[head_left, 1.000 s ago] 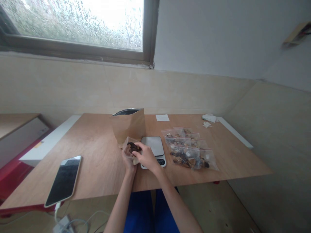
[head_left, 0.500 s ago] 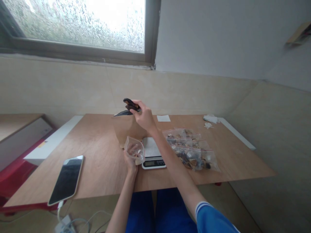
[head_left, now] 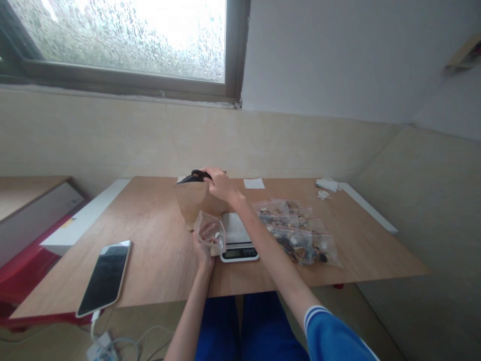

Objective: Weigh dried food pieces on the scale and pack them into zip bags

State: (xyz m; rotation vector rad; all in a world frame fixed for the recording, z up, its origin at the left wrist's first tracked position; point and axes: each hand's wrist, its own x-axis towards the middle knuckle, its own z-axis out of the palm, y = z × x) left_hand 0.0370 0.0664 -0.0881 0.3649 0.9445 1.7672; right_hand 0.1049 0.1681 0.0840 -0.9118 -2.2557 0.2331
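Observation:
My left hand [head_left: 204, 256] is closed around a clear plastic zip bag [head_left: 209, 233]. The bag's mouth gapes open and a few small pieces show inside. Beside it stands a brown kraft paper bag [head_left: 197, 200] with its top open. Over that opening, my right hand [head_left: 221, 184] grips a black-handled tool [head_left: 199, 174]; its lower part is hidden in or behind the bag's mouth. A white digital kitchen scale [head_left: 239, 253] lies just right of the clear bag, partly covered by my right forearm.
Several filled zip bags [head_left: 300, 230] overlap on the table's right side. A white paper square [head_left: 254, 183] and crumpled white scraps [head_left: 326, 185] lie at the back. To the left, a tablet [head_left: 105, 276] with a charging cable sits by the front edge.
My right hand has lowered the black-handled tool from above the paper bag to its open mouth. The left hand and clear bag stay nearly where they were.

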